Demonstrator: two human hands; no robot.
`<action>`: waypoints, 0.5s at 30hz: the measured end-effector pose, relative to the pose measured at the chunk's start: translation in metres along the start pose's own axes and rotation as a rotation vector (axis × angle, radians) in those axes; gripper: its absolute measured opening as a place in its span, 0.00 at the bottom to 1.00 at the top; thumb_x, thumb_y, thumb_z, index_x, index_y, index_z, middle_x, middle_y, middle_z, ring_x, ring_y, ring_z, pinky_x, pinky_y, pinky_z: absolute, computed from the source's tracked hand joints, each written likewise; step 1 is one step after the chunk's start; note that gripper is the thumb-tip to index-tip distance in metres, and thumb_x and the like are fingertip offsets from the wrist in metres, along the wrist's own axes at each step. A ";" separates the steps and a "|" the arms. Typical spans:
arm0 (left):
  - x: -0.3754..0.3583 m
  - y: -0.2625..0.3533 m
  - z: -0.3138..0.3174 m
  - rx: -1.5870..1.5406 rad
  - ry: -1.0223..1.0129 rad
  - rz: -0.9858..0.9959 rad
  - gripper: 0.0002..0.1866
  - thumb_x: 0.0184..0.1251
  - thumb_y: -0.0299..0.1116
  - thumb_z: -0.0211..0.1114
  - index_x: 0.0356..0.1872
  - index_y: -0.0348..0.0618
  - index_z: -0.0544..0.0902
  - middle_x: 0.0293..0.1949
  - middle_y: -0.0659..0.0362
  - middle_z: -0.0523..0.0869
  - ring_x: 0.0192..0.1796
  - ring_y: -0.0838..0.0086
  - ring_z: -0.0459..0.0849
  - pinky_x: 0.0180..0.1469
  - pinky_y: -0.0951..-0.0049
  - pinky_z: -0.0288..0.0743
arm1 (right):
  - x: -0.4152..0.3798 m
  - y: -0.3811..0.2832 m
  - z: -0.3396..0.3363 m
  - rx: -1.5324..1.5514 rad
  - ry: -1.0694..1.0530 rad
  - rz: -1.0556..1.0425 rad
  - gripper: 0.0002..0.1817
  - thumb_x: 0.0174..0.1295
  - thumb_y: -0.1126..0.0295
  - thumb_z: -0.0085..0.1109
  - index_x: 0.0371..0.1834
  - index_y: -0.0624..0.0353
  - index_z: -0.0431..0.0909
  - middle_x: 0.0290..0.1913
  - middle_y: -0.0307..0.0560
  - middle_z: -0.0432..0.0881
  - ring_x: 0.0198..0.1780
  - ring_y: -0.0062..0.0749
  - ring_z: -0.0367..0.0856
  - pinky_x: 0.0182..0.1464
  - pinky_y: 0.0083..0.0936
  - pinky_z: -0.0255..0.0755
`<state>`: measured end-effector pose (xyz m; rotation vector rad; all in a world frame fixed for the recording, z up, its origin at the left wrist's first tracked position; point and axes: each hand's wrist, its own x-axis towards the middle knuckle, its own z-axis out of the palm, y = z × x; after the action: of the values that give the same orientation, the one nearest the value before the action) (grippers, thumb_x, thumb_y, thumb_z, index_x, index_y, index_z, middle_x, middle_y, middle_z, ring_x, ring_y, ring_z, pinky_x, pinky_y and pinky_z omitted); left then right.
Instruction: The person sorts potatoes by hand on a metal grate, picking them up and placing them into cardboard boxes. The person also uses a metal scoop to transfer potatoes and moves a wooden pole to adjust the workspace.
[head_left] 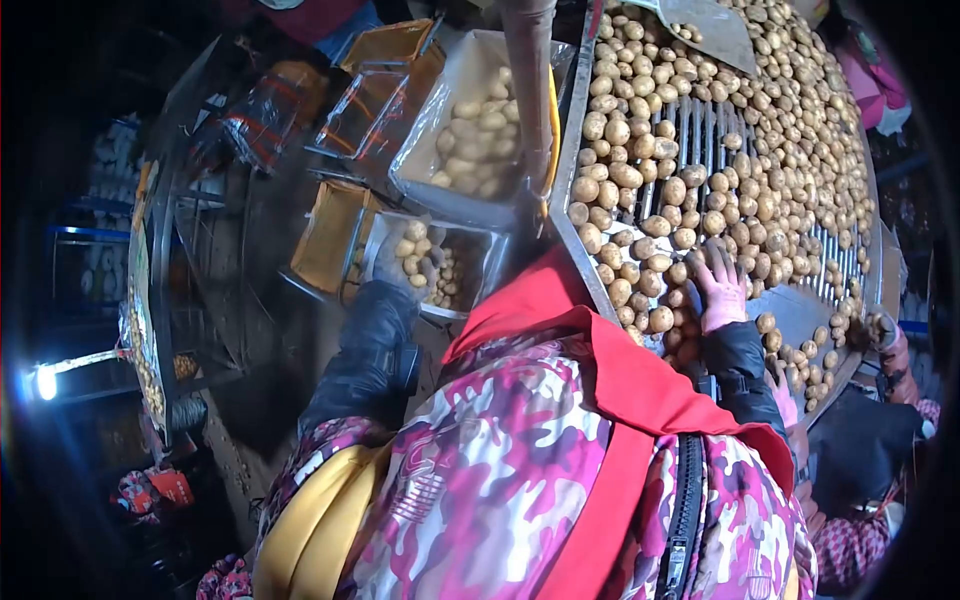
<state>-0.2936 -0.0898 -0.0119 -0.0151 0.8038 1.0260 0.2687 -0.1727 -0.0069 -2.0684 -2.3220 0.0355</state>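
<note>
My left hand [396, 268], in a dark glove and blurred, is over a lined crate [487, 262] at my left. Several pale potatoes [412, 246] are bunched in it, with smaller potatoes [447, 282] lying in the crate beyond. On my right, my right hand [720, 285], in a pink glove with dark fingertips, lies among the potatoes [738, 205] on a slatted metal sorting table [700, 130]. Its fingers are stretched out and touch the potatoes. Some fingertips are partly hidden among them.
A larger lined crate [425, 160] of potatoes stands farther forward, beside an upright post [530, 90]. More crates [328, 228] are to the left. A metal scoop-like plate [710, 35] lies on the far potatoes. Another person's gloved hand [882, 330] is at the table's right edge.
</note>
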 end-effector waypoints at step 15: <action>0.043 -0.007 -0.028 0.117 0.404 0.203 0.16 0.75 0.45 0.65 0.53 0.46 0.83 0.54 0.53 0.86 0.55 0.57 0.84 0.61 0.45 0.82 | -0.028 -0.009 -0.003 0.220 0.111 0.049 0.29 0.69 0.60 0.63 0.74 0.51 0.75 0.73 0.53 0.75 0.74 0.53 0.71 0.78 0.49 0.60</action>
<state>-0.2931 -0.0714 -0.0610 -0.0421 1.2518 1.1841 0.2628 -0.2018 -0.0041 -1.9670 -2.0989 0.1659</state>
